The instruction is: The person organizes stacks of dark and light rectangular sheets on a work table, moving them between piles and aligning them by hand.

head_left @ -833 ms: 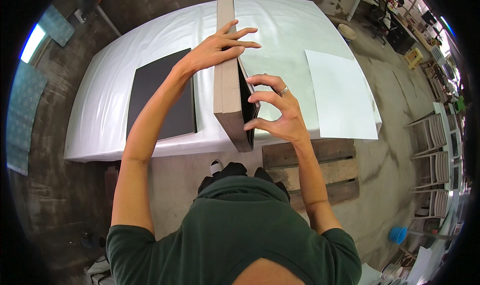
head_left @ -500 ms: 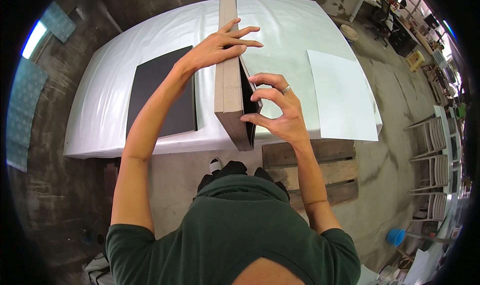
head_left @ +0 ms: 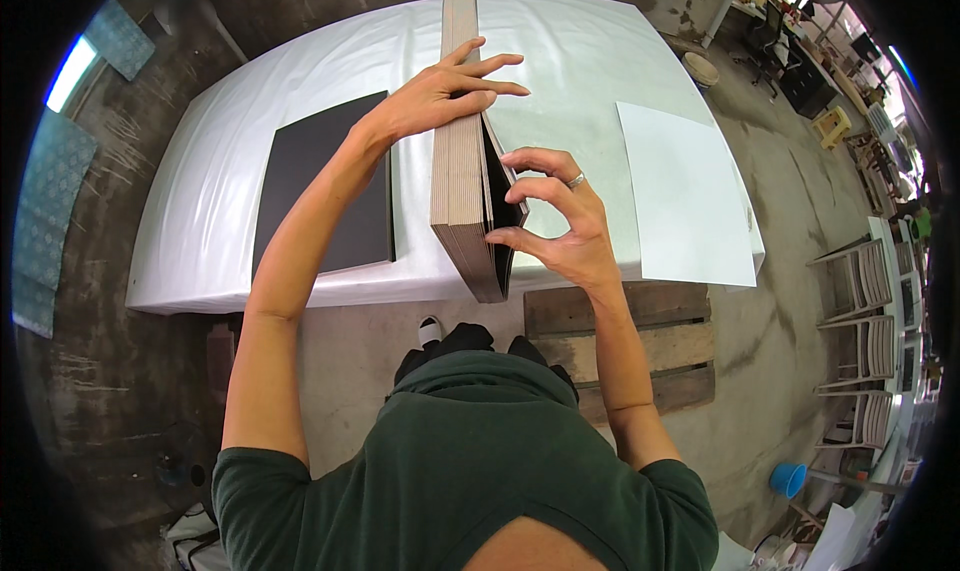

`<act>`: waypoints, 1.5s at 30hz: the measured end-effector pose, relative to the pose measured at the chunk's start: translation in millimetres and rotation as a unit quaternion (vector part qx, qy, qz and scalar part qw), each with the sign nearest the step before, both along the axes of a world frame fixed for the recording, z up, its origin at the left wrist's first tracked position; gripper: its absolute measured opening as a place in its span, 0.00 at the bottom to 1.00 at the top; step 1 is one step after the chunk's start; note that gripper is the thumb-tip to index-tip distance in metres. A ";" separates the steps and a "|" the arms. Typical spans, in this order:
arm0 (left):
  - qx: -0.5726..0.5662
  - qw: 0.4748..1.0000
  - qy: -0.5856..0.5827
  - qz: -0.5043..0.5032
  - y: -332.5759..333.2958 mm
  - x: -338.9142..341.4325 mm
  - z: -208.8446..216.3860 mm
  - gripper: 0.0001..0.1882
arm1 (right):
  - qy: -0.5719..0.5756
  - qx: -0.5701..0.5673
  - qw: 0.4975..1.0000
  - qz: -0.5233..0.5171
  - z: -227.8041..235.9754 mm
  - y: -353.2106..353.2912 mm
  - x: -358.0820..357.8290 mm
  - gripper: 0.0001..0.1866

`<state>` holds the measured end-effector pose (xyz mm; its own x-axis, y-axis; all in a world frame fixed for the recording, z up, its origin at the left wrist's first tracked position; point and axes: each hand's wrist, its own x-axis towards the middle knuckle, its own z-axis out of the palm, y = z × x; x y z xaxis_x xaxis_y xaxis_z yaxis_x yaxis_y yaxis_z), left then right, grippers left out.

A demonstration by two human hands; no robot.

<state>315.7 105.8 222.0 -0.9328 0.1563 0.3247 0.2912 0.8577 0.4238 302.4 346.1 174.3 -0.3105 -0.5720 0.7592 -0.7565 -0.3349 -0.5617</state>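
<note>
Nearest the camera is the person's green shirt point(head_left: 460, 471), with both bare forearms reaching up from it toward a table covered in a white sheet point(head_left: 200, 201). A wooden pallet point(head_left: 620, 351) lies on the concrete floor just beside the table's near edge, under the right forearm. The right hand point(head_left: 560, 236) sits at the near end of a stack of boards point(head_left: 462, 151) standing on edge on the table; its thumb and fingertips pinch the edges of the outer dark boards, peeling them a little away from the rest so that a narrow gap opens there. A ring shows on one finger. Farther along, the left hand point(head_left: 440, 96) lies over the top edge of the same stack, fingers spread flat and pointing right, pressing on it rather than closing around it. The stack runs from the near table edge toward the far side, roughly along the table's middle. To its left a black board point(head_left: 320, 186) lies flat on the sheet, near the stack. To the right a white sheet of paper point(head_left: 680, 196) lies flat, apart from the stack.
</note>
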 end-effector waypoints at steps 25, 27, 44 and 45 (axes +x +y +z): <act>0.010 1.000 -0.005 -0.010 1.6 0.3 2.0 0.24 | -0.002 0.003 1.000 0.006 1.6 -2.8 1.2 0.20; 0.007 1.000 -0.005 -0.006 2.5 0.8 2.6 0.24 | -0.001 0.002 1.000 0.006 1.1 -3.1 0.9 0.20; 0.002 1.000 0.003 -0.024 -0.3 1.5 2.7 0.22 | 0.038 0.043 0.998 0.028 6.7 1.5 -2.1 0.21; 0.002 1.000 0.003 -0.024 -0.3 1.5 1.9 0.22 | 0.029 0.039 0.999 0.024 9.6 -0.3 0.0 0.21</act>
